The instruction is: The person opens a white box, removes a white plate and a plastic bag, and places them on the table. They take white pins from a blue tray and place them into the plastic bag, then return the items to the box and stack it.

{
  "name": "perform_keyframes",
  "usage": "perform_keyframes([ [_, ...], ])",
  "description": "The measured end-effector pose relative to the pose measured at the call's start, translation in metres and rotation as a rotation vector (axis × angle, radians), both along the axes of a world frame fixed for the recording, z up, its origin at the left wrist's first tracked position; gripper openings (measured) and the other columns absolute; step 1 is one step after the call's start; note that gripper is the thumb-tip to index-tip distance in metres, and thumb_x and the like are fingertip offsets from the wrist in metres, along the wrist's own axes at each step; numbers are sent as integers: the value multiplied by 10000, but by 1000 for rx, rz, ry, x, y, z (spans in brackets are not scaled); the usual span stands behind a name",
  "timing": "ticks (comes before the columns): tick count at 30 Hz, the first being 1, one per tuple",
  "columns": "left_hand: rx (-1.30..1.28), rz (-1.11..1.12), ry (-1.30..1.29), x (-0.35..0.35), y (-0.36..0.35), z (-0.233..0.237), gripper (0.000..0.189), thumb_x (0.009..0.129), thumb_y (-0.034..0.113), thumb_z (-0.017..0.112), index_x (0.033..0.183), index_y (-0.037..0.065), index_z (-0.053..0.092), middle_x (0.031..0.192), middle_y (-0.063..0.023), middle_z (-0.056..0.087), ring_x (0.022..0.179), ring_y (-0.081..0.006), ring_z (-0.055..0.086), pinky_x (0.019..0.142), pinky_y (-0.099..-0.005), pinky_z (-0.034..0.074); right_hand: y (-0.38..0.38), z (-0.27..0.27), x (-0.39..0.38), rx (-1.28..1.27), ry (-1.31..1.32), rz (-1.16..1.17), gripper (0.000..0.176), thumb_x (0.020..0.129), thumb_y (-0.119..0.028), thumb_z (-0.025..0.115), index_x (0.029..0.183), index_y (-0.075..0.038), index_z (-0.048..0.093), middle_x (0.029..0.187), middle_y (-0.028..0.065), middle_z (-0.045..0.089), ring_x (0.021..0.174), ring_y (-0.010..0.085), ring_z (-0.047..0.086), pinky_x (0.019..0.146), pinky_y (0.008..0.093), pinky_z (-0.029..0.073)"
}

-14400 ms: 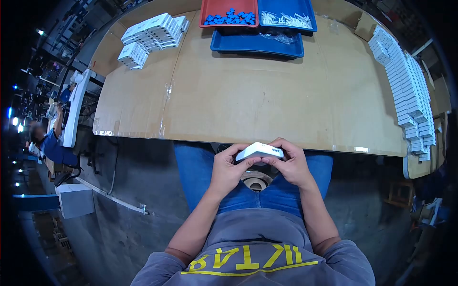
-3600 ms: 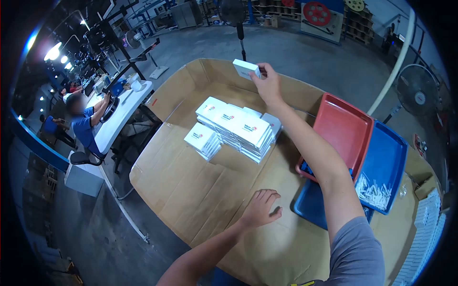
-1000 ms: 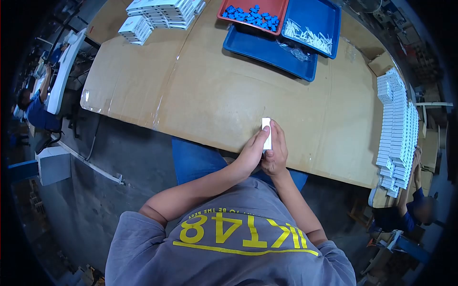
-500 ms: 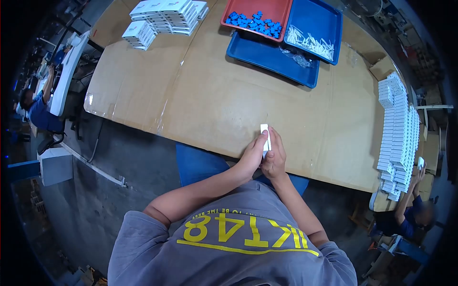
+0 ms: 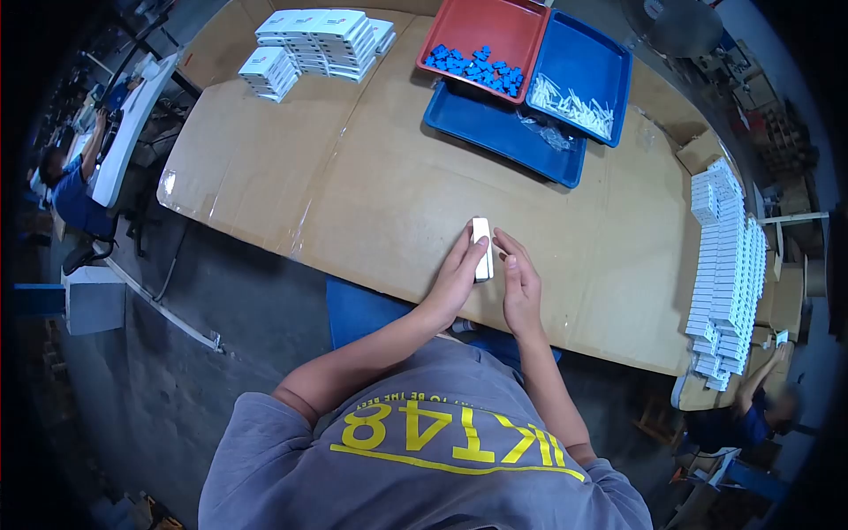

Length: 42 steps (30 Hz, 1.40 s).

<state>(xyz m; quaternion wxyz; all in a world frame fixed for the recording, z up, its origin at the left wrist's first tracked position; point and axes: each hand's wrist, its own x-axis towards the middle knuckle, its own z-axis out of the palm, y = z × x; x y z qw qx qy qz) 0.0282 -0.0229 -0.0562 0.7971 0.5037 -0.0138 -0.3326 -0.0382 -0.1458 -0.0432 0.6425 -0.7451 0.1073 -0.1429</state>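
My left hand [image 5: 455, 278] is closed around a small white box [image 5: 481, 247], its thumb lying along the top face. The box stands out past the fingers, above the cardboard-covered table near its front edge. Just to the right, my right hand [image 5: 521, 287] is apart from the box, fingers loosely bent and spread from the thumb. Nothing shows in its palm.
At the back, a red tray [image 5: 495, 26] holds blue pieces, a blue tray [image 5: 592, 53] holds white sticks, and a lower blue tray [image 5: 459, 119] holds clear plastic. White boxes are stacked back left [image 5: 314, 35] and right [image 5: 724, 274]. People sit on both sides.
My right hand has come off the white box and moved a little to the right. My left hand has shifted slightly left with the box. The view has tilted a little.
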Motion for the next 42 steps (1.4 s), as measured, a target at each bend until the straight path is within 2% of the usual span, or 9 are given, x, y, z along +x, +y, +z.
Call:
perform_keyframes([
  [4, 77, 4, -223, -3, 2, 24, 684, 1115, 332, 448, 1681, 73, 164, 1426, -118, 515, 1303, -179, 502, 1117, -308, 388, -1, 14, -4, -113, 35, 81, 430, 1067, -182, 583, 1441, 31, 577, 1483, 200, 566, 1364, 285, 555, 1115, 376, 461],
  [7, 88, 18, -280, -5, -2, 25, 651, 1130, 349, 423, 1674, 72, 197, 1457, -119, 480, 1314, -183, 468, 1124, -301, 359, 0, 17, -3, -122, 49, 87, 447, 1044, -159, 622, 1448, 27, 574, 1504, 205, 556, 1355, 283, 571, 1083, 372, 495],
  [10, 70, -3, -278, -3, -3, 22, 635, 1143, 321, 417, 1662, 35, 190, 1583, -181, 380, 1420, -222, 402, 1176, -338, 334, 2, 30, -6, -128, 55, 85, 472, 1041, -165, 633, 1467, 23, 555, 1525, 217, 540, 1331, 290, 596, 1074, 371, 506],
  [16, 93, -28, -349, -1, -6, 29, 596, 1142, 309, 419, 1652, 63, 232, 1429, -160, 478, 1278, -208, 475, 1107, -325, 377, 1, 34, -8, -75, 84, 74, 497, 1037, -161, 640, 1489, 17, 532, 1534, 224, 534, 1307, 293, 615, 1072, 374, 507],
  [18, 104, -32, -406, 0, -5, 24, 617, 1146, 368, 396, 1647, 43, 242, 1434, -124, 481, 1289, -181, 463, 1117, -314, 364, 0, 35, -8, -94, 77, 84, 501, 1035, -149, 636, 1492, 24, 526, 1525, 225, 544, 1305, 307, 616, 1072, 382, 502],
  [22, 98, -37, -456, 2, -7, 13, 629, 1148, 394, 382, 1634, 17, 252, 1401, -95, 493, 1267, -159, 468, 1111, -308, 366, -7, 26, -5, -349, -63, 115, 496, 1032, -114, 612, 1493, 43, 516, 1504, 235, 558, 1293, 359, 610, 1083, 398, 480],
  [25, 77, 13, -502, 3, -13, 10, 534, 1136, 275, 423, 1617, 81, 298, 1172, -115, 504, 1066, -181, 489, 983, -319, 417, -9, 26, -3, -372, -97, 117, 486, 1035, -99, 592, 1489, 55, 514, 1497, 240, 562, 1288, 383, 604, 1084, 409, 474],
  [37, 31, 0, -459, 7, -22, 13, 525, 1134, 295, 437, 1586, 54, 324, 1163, -100, 498, 1073, -178, 483, 984, -326, 412, -22, 24, 3, -512, -190, 109, 478, 1027, -81, 577, 1478, 67, 519, 1467, 246, 584, 1239, 406, 636, 1039, 432, 511],
  [42, 24, -6, -464, 7, -12, 25, 553, 1125, 292, 450, 1599, 43, 312, 1239, -116, 502, 1149, -194, 488, 1044, -338, 397, -16, 25, 4, -464, -222, 105, 483, 1019, -90, 598, 1473, 59, 530, 1482, 241, 576, 1250, 383, 638, 1022, 416, 521],
])
